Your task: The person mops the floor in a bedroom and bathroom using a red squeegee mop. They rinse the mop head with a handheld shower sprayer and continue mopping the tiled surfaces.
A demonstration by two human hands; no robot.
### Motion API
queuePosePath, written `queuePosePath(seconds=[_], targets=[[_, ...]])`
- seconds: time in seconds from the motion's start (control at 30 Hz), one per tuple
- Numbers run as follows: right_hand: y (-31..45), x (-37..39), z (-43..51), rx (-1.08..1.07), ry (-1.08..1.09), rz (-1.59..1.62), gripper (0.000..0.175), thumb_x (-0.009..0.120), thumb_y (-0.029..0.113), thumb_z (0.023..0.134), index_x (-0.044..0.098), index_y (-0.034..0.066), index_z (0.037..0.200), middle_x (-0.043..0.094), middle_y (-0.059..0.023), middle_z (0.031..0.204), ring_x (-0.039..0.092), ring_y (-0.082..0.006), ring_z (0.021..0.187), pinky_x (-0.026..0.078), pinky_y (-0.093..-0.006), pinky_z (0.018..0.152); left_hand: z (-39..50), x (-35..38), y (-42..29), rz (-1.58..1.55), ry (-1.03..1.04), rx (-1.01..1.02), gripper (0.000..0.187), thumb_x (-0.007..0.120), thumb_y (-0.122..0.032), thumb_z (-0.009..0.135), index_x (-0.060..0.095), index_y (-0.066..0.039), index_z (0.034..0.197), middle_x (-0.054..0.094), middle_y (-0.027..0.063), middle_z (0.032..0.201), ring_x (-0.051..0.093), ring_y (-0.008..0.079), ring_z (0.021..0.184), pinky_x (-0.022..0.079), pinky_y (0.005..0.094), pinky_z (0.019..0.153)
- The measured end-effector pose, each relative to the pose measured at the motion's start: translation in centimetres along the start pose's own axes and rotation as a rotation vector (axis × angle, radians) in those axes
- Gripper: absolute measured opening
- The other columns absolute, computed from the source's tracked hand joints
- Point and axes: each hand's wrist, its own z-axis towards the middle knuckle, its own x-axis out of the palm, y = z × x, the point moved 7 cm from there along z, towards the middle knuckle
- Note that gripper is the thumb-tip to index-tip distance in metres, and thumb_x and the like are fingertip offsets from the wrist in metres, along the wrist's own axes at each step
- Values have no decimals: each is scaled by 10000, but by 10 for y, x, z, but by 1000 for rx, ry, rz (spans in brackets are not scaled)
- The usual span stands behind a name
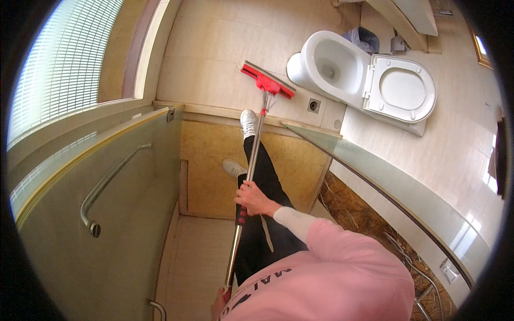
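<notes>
My right hand [253, 198] is wrapped around the metal pole of a sponge mop [256, 148], just above a red and black grip [242, 215]. Low in the view, my left hand [218, 304] holds the red end of the same pole, partly hidden by my pink shirt. The pole slants away from me across a yellowish stone step. Its wide red mop head [268, 82], with a greyish strip along the far side, lies on the beige tile floor [204, 52] left of a white toilet [337, 68]. My feet in white shoes [249, 122] are beside the pole.
A glass door [100, 168] with a metal handle [108, 180] stands on my left. A glass panel [373, 172] slants along the right. Near the toilet are a floor drain [314, 105] and a lined waste bin [366, 39]. A grey hose [413, 265] hangs at lower right.
</notes>
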Motion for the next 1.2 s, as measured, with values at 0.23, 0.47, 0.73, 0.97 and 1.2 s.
queuePosePath(seconds=[0.23,0.47,0.73,0.97,1.2], targets=[[29,28,-21,-182,332,39,130,613,198,537,552,120,620,529,-58,660,519,-237,722,359,-365,663,1,33,14,-212,-181,102,539,601,-183,736,329,-78,1190,564,219,877,573,347,786,448,374,672],[45,12,-3,-323,530,64,130,597,147,501,573,89,615,548,-74,671,538,-245,728,348,-379,685,-10,54,-12,-434,-354,163,471,609,-194,725,398,-78,1130,572,214,840,574,357,758,452,385,651],[-95,-107,185,-426,339,-303,125,626,141,508,600,89,619,569,-110,675,559,-310,715,471,-390,617,15,-81,-168,-613,-572,419,342,603,-207,719,496,-71,1014,573,210,744,561,388,690,438,439,595],[-158,-159,278,-406,436,-594,110,634,156,575,605,149,681,592,-41,709,557,-236,812,417,-348,764,-5,-158,-264,-754,-548,677,495,527,-143,786,319,-62,1228,546,264,889,537,425,773,422,439,656],[-82,-79,189,-393,312,-331,153,639,198,546,612,136,683,557,-31,721,507,-249,800,403,-379,719,-4,-70,-161,-587,-389,381,365,533,-136,776,388,-50,1100,542,263,876,539,415,774,420,437,656]])
